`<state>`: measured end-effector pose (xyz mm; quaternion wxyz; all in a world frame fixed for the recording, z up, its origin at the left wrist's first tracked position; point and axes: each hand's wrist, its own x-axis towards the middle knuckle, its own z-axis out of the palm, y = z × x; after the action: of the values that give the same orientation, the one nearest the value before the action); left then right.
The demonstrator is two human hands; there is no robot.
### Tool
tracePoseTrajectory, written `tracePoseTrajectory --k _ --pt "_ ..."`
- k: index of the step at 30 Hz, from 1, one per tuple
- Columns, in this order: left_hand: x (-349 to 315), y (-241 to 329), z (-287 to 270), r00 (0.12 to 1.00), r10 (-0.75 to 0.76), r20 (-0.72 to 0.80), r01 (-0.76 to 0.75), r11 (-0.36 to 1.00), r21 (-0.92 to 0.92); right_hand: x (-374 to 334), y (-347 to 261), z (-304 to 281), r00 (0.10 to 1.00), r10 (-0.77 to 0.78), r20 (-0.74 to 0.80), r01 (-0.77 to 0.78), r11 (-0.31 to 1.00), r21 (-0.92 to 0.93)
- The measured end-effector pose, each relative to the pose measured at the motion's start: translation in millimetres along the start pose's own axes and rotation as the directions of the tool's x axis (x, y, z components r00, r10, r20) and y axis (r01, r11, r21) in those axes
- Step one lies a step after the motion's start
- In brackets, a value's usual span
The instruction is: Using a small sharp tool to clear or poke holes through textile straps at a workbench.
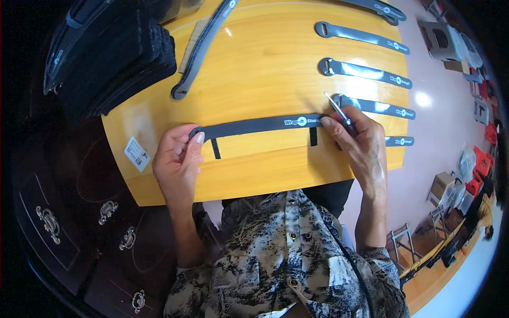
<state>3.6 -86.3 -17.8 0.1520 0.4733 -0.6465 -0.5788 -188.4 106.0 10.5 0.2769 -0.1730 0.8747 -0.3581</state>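
Note:
A dark grey storage strap (249, 127) with a white printed mark stretches nearly level between my hands, close to the table's near edge. My left hand (177, 161) is closed on its left end, thumb and fingers pinching beside the end hole. At the other end, my right hand (367, 148) has its thumb against the strap. That same hand grips a slim tool (338, 109) with a pointed metal tip and dark handle, tip up and to the left. Two short black strips (216, 149) show just below the strap. The right fingers partly hide the strap's end.
Several similar straps (366, 38) lie in a column along the right side of the yellow table (254, 175). Another strap (204, 53) lies slanted at upper left, near a thick black stack (122, 69). A white label (137, 154) sits at the left edge, above dark drawers (108, 212).

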Motion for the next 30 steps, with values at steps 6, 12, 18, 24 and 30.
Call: tracePoseTrajectory --k 6,12,18,24,30 --pt "0.0 2.1 2.9 1.0 0.015 -0.003 -0.015 0.999 -0.03 0.1 -1.6 0.1 1.0 -0.025 0.0 0.025 0.999 -0.033" --pt "-6.9 2.5 3.5 0.999 0.032 0.004 -0.032 0.999 -0.033 -4.0 -2.4 -5.1 1.0 -0.015 0.01 0.015 0.999 -0.046" --pt "-8.0 1.6 1.6 0.999 0.033 0.004 -0.033 0.999 -0.022 -4.5 -1.2 -0.9 0.999 -0.035 -0.022 0.035 0.999 -0.036" --pt "-9.9 3.8 3.7 1.0 0.02 -0.005 -0.02 0.999 -0.029 -4.3 -6.0 -1.7 1.0 0.012 -0.024 -0.012 0.999 -0.03" --pt "-12.3 2.2 2.7 0.999 0.053 0.001 -0.053 0.998 -0.045 -7.9 -9.2 -0.6 0.999 0.0 -0.04 -0.002 0.999 -0.042"
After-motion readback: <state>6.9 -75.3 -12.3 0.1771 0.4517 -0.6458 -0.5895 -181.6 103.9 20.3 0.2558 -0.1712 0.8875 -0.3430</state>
